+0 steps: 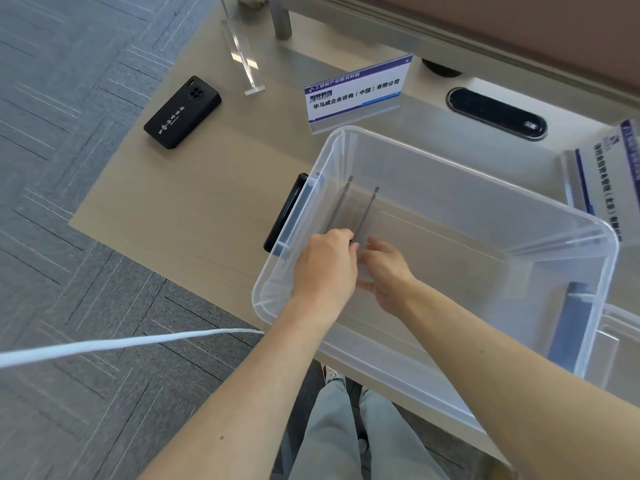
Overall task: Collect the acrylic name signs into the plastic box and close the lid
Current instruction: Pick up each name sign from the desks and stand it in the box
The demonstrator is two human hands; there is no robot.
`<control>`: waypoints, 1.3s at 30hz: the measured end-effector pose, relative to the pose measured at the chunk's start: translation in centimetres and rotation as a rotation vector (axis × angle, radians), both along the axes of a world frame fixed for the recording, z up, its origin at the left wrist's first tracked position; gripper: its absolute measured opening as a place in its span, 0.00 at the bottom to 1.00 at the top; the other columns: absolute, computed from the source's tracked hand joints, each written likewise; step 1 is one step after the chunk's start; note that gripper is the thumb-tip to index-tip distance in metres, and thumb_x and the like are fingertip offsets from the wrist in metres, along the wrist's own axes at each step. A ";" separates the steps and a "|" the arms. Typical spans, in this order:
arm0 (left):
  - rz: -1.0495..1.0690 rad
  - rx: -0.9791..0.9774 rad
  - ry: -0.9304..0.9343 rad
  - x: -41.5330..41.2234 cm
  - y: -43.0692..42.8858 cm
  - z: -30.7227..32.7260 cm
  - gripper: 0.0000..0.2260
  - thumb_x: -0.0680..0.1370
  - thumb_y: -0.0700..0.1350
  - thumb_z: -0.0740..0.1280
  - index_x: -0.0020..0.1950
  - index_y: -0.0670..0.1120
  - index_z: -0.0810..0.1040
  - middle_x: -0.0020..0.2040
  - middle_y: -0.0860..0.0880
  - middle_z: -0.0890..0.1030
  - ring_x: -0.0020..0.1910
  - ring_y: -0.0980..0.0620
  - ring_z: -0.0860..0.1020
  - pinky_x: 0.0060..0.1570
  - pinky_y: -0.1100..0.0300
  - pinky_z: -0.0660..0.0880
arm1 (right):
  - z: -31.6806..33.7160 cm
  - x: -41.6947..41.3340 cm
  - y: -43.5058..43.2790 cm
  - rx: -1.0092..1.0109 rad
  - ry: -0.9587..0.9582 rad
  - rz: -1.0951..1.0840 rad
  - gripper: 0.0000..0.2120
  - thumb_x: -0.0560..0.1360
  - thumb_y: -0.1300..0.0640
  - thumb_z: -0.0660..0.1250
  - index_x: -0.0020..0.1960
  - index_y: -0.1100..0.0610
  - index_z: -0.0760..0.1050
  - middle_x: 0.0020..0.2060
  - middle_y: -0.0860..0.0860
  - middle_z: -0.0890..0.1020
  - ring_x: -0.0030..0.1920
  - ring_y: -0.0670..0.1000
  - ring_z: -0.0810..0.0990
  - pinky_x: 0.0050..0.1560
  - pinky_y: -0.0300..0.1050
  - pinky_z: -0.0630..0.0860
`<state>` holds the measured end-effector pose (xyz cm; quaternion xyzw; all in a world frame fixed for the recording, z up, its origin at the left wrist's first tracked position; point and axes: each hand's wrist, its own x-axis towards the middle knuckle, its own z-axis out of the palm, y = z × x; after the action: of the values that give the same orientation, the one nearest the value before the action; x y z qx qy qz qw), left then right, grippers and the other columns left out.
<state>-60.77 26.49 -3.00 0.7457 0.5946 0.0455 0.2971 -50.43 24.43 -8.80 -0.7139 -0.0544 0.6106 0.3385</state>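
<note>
A clear plastic box (485, 174) with a black handle (285, 211) stands on the table. Inside it, near the left wall, two acrylic signs (367, 213) stand on edge side by side. My left hand (325, 265) grips the near end of the left one, its fingers curled over the top edge. My right hand (384, 271) holds the near end of the right sign from the side. On the table stand three more signs: a printed one (356, 91) behind the box, a clear one (242, 57) at the far left, and another (606, 174) at the right edge.
A black phone (181, 112) lies face down left of the box. A black cable port (497, 114) is set into the table behind it. A white cable (121, 344) runs across the carpet at the left. Part of a clear lid (620, 341) shows right of the box.
</note>
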 end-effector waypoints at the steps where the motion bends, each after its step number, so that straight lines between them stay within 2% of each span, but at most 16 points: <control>1: -0.001 0.003 0.002 0.0 0.0 0.0 0.10 0.84 0.47 0.63 0.44 0.46 0.76 0.37 0.47 0.80 0.36 0.45 0.80 0.35 0.51 0.78 | 0.0 0.0 0.0 0.000 0.003 0.004 0.32 0.79 0.66 0.61 0.81 0.54 0.58 0.78 0.50 0.64 0.67 0.51 0.70 0.65 0.61 0.76; 7: 0.002 0.012 0.015 0.1 -0.2 -0.1 0.10 0.84 0.46 0.63 0.43 0.47 0.75 0.35 0.49 0.78 0.33 0.47 0.77 0.31 0.56 0.70 | 0.1 0.2 -0.2 -0.006 0.018 0.015 0.32 0.79 0.65 0.61 0.81 0.53 0.57 0.79 0.49 0.63 0.73 0.53 0.69 0.66 0.61 0.75; 12: 0.001 0.011 0.025 0.1 -0.3 0.0 0.09 0.84 0.47 0.63 0.45 0.47 0.77 0.36 0.49 0.80 0.35 0.47 0.79 0.32 0.56 0.73 | 0.3 0.3 -0.3 -0.010 0.020 0.027 0.33 0.79 0.66 0.60 0.81 0.52 0.56 0.79 0.49 0.63 0.73 0.53 0.67 0.66 0.62 0.75; 16: 0.015 -0.021 0.024 0.2 -0.4 0.4 0.11 0.84 0.50 0.63 0.55 0.44 0.81 0.43 0.46 0.84 0.42 0.44 0.83 0.40 0.51 0.80 | 0.9 0.2 -0.3 -0.018 0.016 0.037 0.34 0.79 0.63 0.62 0.82 0.53 0.54 0.78 0.50 0.64 0.72 0.54 0.69 0.67 0.62 0.74; 17: 0.021 -0.031 0.025 0.2 -0.4 0.6 0.12 0.84 0.51 0.62 0.57 0.44 0.80 0.46 0.45 0.85 0.45 0.43 0.83 0.42 0.51 0.80 | 1.3 0.1 -0.2 -0.021 0.015 0.042 0.35 0.79 0.61 0.64 0.82 0.53 0.54 0.75 0.51 0.67 0.69 0.54 0.71 0.67 0.62 0.74; 19: 0.039 -0.051 0.002 0.3 -0.2 1.5 0.14 0.84 0.52 0.62 0.60 0.44 0.80 0.51 0.44 0.86 0.50 0.42 0.83 0.47 0.49 0.80 | 2.7 0.2 -0.1 -0.015 -0.001 0.049 0.34 0.78 0.61 0.65 0.81 0.54 0.55 0.61 0.51 0.72 0.62 0.54 0.74 0.68 0.64 0.73; 21: 0.058 -0.070 -0.031 0.5 0.1 3.0 0.17 0.84 0.54 0.60 0.65 0.45 0.79 0.55 0.44 0.86 0.56 0.42 0.82 0.53 0.47 0.80 | 4.7 0.6 -0.3 0.018 -0.033 0.060 0.34 0.78 0.61 0.65 0.81 0.54 0.56 0.55 0.51 0.71 0.54 0.51 0.75 0.69 0.63 0.72; 23: 0.060 -0.053 -0.063 1.0 0.9 5.0 0.19 0.84 0.55 0.59 0.69 0.47 0.77 0.59 0.45 0.85 0.61 0.42 0.81 0.58 0.46 0.78 | 7.2 1.5 -0.4 0.062 -0.061 0.048 0.36 0.78 0.61 0.65 0.82 0.52 0.54 0.63 0.53 0.72 0.51 0.48 0.74 0.69 0.62 0.72; 25: 0.064 -0.050 -0.164 2.1 1.6 7.5 0.22 0.83 0.57 0.60 0.73 0.48 0.75 0.66 0.46 0.82 0.67 0.45 0.78 0.64 0.48 0.76 | 9.8 3.0 -0.8 0.127 -0.094 0.003 0.35 0.78 0.59 0.65 0.81 0.49 0.55 0.74 0.52 0.68 0.62 0.51 0.73 0.71 0.60 0.70; 27: 0.070 -0.072 -0.325 3.7 2.1 10.2 0.24 0.82 0.59 0.62 0.76 0.49 0.72 0.72 0.49 0.78 0.72 0.49 0.75 0.71 0.50 0.72 | 12.7 4.9 -1.6 0.209 -0.128 -0.035 0.33 0.79 0.57 0.66 0.80 0.48 0.59 0.76 0.51 0.67 0.70 0.52 0.71 0.72 0.59 0.69; 29: 0.059 -0.101 -0.475 5.9 2.1 12.5 0.25 0.81 0.60 0.63 0.75 0.50 0.73 0.72 0.52 0.78 0.72 0.53 0.74 0.73 0.52 0.69 | 15.3 7.5 -3.1 0.317 -0.196 -0.062 0.29 0.79 0.53 0.67 0.77 0.47 0.64 0.74 0.51 0.69 0.71 0.51 0.71 0.72 0.59 0.70; 31: 0.033 -0.138 -0.577 8.8 1.4 14.3 0.25 0.81 0.60 0.64 0.74 0.50 0.75 0.68 0.55 0.79 0.68 0.58 0.76 0.71 0.57 0.70 | 17.8 10.6 -5.5 0.397 -0.274 -0.104 0.25 0.79 0.51 0.68 0.74 0.46 0.68 0.71 0.50 0.73 0.69 0.49 0.73 0.70 0.58 0.72; 32: 0.011 -0.155 -0.617 10.3 0.8 15.1 0.22 0.82 0.58 0.65 0.73 0.49 0.75 0.66 0.56 0.80 0.64 0.60 0.77 0.68 0.64 0.70 | 18.8 12.3 -7.0 0.420 -0.306 -0.125 0.23 0.79 0.50 0.68 0.72 0.46 0.69 0.69 0.49 0.74 0.67 0.48 0.75 0.69 0.58 0.73; 34: -0.034 -0.177 -0.690 13.4 -0.9 16.7 0.17 0.83 0.52 0.65 0.70 0.48 0.77 0.62 0.55 0.80 0.57 0.66 0.78 0.56 0.78 0.69 | 20.9 16.3 -10.2 0.448 -0.360 -0.189 0.21 0.80 0.51 0.67 0.71 0.47 0.70 0.67 0.50 0.76 0.64 0.48 0.76 0.68 0.56 0.74; 35: -0.059 -0.185 -0.713 15.1 -1.7 17.3 0.17 0.83 0.51 0.65 0.70 0.47 0.77 0.62 0.55 0.80 0.58 0.65 0.78 0.52 0.82 0.67 | 21.7 18.6 -12.0 0.451 -0.392 -0.233 0.21 0.80 0.51 0.67 0.71 0.48 0.70 0.66 0.50 0.76 0.63 0.49 0.77 0.67 0.56 0.75; 39: -0.162 -0.224 -0.758 21.8 -5.0 20.2 0.19 0.83 0.51 0.66 0.73 0.46 0.76 0.67 0.53 0.80 0.67 0.58 0.76 0.55 0.77 0.66 | 24.0 27.7 -20.1 0.428 -0.478 -0.424 0.20 0.81 0.54 0.66 0.72 0.54 0.70 0.65 0.54 0.77 0.59 0.50 0.78 0.55 0.49 0.77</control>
<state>-38.94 21.49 17.18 0.6834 0.3834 0.2287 0.5776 -22.77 4.37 15.23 -0.7447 -0.1093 0.3183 0.5763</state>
